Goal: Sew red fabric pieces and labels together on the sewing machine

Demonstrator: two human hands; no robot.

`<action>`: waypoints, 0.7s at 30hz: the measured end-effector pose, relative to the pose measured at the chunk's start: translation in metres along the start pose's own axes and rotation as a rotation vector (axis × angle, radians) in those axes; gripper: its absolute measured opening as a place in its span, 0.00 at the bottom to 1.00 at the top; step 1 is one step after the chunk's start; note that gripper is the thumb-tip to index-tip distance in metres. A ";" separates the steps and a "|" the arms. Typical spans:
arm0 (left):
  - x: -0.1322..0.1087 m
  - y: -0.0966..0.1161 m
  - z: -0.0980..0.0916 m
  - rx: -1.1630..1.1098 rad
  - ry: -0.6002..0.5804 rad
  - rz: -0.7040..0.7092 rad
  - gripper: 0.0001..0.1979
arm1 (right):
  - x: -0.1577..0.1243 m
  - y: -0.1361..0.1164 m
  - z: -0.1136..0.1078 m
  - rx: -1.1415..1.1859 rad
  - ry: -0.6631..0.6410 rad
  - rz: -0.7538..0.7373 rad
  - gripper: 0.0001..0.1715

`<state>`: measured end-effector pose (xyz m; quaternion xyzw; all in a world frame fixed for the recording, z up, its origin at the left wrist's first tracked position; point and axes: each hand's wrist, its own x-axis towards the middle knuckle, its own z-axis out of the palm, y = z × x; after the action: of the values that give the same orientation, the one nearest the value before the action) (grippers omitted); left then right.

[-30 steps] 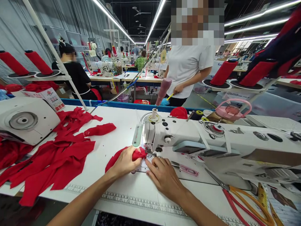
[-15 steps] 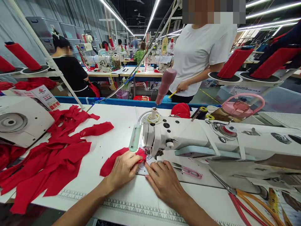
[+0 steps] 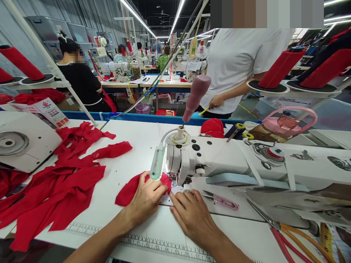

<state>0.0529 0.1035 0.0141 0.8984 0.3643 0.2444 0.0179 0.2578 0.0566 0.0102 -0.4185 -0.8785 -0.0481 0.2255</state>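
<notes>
A piece of red fabric (image 3: 128, 191) lies at the needle end of the white sewing machine (image 3: 214, 157). My left hand (image 3: 148, 195) has its fingers closed on this fabric just left of the presser foot, with thumb and index finger pinched near the fabric's edge. My right hand (image 3: 192, 210) rests flat on the machine bed, fingers stretched out, its index fingertip at the fabric's edge by the needle area. The needle itself is too small to make out. A pale green lamp (image 3: 157, 162) hangs above my left fingers.
Red fabric pieces (image 3: 74, 186) spread over the table's left side. Pink thread snips (image 3: 221, 201) and large scissors (image 3: 274, 223) lie right of my right hand. A printed ruler (image 3: 161, 248) runs along the front edge. Across the table, a person in a white shirt (image 3: 236, 69) stands holding a yellow handle.
My left hand has shifted slightly, its fingers more bent over the red fabric. The fabric has moved a little. The view has shifted slightly, and the standing person appears farther right.
</notes>
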 end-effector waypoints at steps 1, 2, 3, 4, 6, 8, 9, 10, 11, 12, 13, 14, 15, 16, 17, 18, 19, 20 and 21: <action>0.000 0.000 0.000 0.006 -0.007 0.003 0.18 | 0.000 0.000 0.000 -0.002 0.003 -0.002 0.18; 0.000 0.000 0.000 0.013 -0.011 0.006 0.18 | 0.000 -0.001 0.000 -0.004 0.004 -0.004 0.18; -0.001 0.000 0.001 0.017 -0.016 0.007 0.19 | 0.000 -0.001 -0.001 -0.006 0.005 -0.006 0.18; -0.001 0.001 0.001 0.017 -0.020 0.005 0.19 | -0.001 -0.001 -0.001 -0.007 0.008 -0.005 0.18; -0.001 0.001 0.001 0.012 -0.026 -0.006 0.18 | -0.001 -0.001 -0.001 -0.009 0.026 -0.007 0.18; -0.001 0.002 0.000 0.012 -0.035 -0.015 0.18 | -0.001 -0.001 -0.001 -0.006 0.037 -0.011 0.18; -0.001 0.002 0.000 0.014 -0.042 -0.016 0.18 | -0.001 -0.001 -0.001 -0.003 0.041 -0.013 0.17; -0.001 0.002 -0.001 0.019 -0.051 -0.014 0.18 | -0.002 -0.001 -0.001 0.002 0.041 -0.018 0.17; -0.001 0.003 -0.002 0.027 -0.063 -0.012 0.18 | -0.002 -0.002 -0.001 0.004 0.041 -0.024 0.17; -0.001 0.004 -0.002 0.038 -0.074 -0.012 0.17 | -0.002 -0.002 -0.001 0.005 0.044 -0.030 0.16; -0.001 0.005 -0.003 0.051 -0.084 -0.012 0.17 | -0.002 -0.002 -0.001 0.006 0.052 -0.038 0.15; -0.002 0.006 -0.004 0.066 -0.091 -0.011 0.16 | -0.002 -0.003 -0.001 0.007 0.059 -0.043 0.14; -0.003 0.008 -0.005 0.082 -0.093 -0.008 0.16 | -0.002 -0.003 -0.002 0.009 0.063 -0.046 0.14; -0.004 0.010 -0.005 0.099 -0.085 -0.004 0.15 | -0.002 -0.003 -0.002 0.011 0.067 -0.046 0.13; -0.005 0.012 -0.005 0.116 -0.070 0.002 0.14 | -0.002 -0.003 -0.002 0.015 0.069 -0.045 0.13; -0.006 0.014 -0.005 0.134 -0.052 0.010 0.13 | -0.001 -0.003 -0.003 0.019 0.067 -0.042 0.13; -0.008 0.016 -0.005 0.149 -0.031 0.019 0.12 | -0.001 -0.003 -0.003 0.022 0.065 -0.040 0.13; -0.009 0.018 -0.004 0.161 -0.010 0.026 0.11 | -0.001 -0.003 -0.003 0.025 0.060 -0.038 0.12; -0.010 0.019 -0.003 0.168 0.009 0.029 0.11 | -0.001 -0.003 -0.003 0.030 0.057 -0.036 0.12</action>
<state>0.0576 0.0819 0.0168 0.9009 0.3705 0.2174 -0.0625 0.2570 0.0533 0.0129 -0.3976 -0.8797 -0.0512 0.2559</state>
